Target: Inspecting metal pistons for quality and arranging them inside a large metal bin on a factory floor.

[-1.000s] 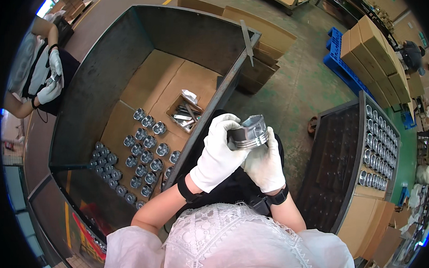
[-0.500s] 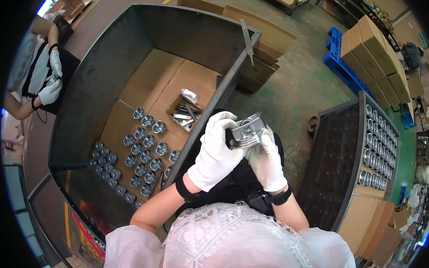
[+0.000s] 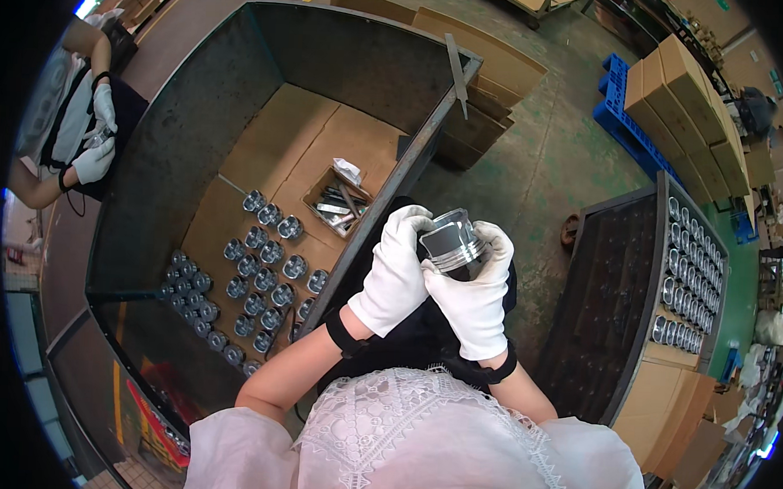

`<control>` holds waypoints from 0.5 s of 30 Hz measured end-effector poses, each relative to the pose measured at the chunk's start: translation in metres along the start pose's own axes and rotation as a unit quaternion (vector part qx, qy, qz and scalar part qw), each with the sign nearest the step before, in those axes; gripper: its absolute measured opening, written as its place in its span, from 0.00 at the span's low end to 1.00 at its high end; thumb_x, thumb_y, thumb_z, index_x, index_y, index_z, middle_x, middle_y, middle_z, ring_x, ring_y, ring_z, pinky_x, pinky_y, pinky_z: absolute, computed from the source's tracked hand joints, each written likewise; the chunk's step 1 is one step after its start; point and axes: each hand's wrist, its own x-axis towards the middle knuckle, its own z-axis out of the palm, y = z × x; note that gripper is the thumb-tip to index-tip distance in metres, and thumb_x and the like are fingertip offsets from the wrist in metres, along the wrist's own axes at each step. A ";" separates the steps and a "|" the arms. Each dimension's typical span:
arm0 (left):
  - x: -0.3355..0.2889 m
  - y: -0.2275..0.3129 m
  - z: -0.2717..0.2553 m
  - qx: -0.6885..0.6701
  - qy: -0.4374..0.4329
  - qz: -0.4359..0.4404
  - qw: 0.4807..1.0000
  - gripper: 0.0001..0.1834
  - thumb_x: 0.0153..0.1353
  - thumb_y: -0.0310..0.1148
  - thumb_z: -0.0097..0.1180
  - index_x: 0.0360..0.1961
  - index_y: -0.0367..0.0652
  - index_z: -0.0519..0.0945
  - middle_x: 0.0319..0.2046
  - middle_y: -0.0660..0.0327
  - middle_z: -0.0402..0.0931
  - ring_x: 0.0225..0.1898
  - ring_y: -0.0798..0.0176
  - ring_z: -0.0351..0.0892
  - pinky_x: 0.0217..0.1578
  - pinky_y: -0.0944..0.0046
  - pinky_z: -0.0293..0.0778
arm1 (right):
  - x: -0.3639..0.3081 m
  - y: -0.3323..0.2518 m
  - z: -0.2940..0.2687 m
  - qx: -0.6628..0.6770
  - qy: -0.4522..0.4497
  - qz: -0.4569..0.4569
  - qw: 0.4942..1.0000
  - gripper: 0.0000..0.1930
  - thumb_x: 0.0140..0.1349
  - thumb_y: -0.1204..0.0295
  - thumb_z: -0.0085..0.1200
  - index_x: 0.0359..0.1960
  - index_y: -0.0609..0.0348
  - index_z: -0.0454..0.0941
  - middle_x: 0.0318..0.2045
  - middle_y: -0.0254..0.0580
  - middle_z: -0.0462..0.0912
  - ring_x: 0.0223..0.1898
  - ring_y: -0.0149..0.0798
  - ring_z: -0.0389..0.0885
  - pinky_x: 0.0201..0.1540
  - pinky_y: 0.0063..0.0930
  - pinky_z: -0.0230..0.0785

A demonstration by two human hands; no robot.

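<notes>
A shiny metal piston (image 3: 452,241) with ring grooves is held up between my two white-gloved hands, above my lap and just right of the bin's edge. My left hand (image 3: 396,266) grips it from the left side, its fingers curled. My right hand (image 3: 477,292) has its fingers and thumb closed round the right side and lower edge. Many more pistons (image 3: 266,279) stand in rows on cardboard inside the dark metal bin (image 3: 184,96) to my left. Among these rows and my hands sits a small cardboard box (image 3: 337,200) of metal tools and a white cloth.
A metal strip (image 3: 456,77) lies across the bin's right rim. On the right, a dark rack (image 3: 604,280) carries rows of pistons (image 3: 692,271). Stacked cartons (image 3: 681,117) rest on a blue pallet (image 3: 620,106). A gloved co-worker (image 3: 95,135) handles a part at far left.
The piston has been turned in my hands, so a smooth side now faces up. My right hand has shifted round it, its fingers now over the right side.
</notes>
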 end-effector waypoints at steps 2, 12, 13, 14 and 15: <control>-0.001 -0.001 0.000 0.002 0.002 0.005 1.000 0.22 0.49 0.20 0.59 0.47 0.35 0.71 0.50 0.44 0.72 0.51 0.40 0.76 0.51 0.51 0.75 | -0.002 0.003 0.001 0.002 0.006 0.002 1.000 0.39 0.42 0.78 0.73 0.57 0.58 0.63 0.55 0.44 0.70 0.54 0.40 0.76 0.56 0.33 0.74; 0.007 0.016 -0.009 0.005 0.047 0.008 0.999 0.28 0.43 0.19 0.69 0.47 0.38 0.72 0.49 0.47 0.74 0.48 0.41 0.79 0.47 0.52 0.78 | 0.005 -0.007 -0.013 0.440 -0.063 0.269 0.854 0.31 0.63 0.73 0.60 0.64 0.56 0.57 0.52 0.39 0.74 0.53 0.36 0.77 0.54 0.39 0.76; 0.007 0.016 -0.009 0.008 0.048 0.011 0.999 0.28 0.43 0.19 0.69 0.47 0.38 0.72 0.49 0.47 0.74 0.48 0.42 0.79 0.48 0.52 0.78 | 0.005 -0.007 -0.013 0.440 -0.064 0.270 0.854 0.31 0.63 0.73 0.60 0.64 0.56 0.57 0.52 0.39 0.74 0.53 0.36 0.77 0.54 0.39 0.76; 0.006 0.016 -0.010 0.011 0.049 0.013 0.999 0.28 0.43 0.18 0.69 0.47 0.38 0.72 0.49 0.47 0.74 0.48 0.42 0.79 0.48 0.52 0.78 | 0.005 -0.006 -0.012 0.414 -0.065 0.262 0.869 0.31 0.62 0.74 0.61 0.64 0.56 0.58 0.52 0.39 0.73 0.52 0.36 0.77 0.54 0.37 0.77; 0.006 0.015 -0.010 0.011 0.049 0.014 0.999 0.28 0.43 0.18 0.69 0.47 0.38 0.72 0.49 0.47 0.74 0.48 0.42 0.79 0.48 0.52 0.78 | 0.006 -0.005 -0.012 0.389 -0.065 0.253 0.883 0.32 0.60 0.75 0.63 0.63 0.56 0.58 0.52 0.40 0.73 0.52 0.35 0.77 0.54 0.36 0.77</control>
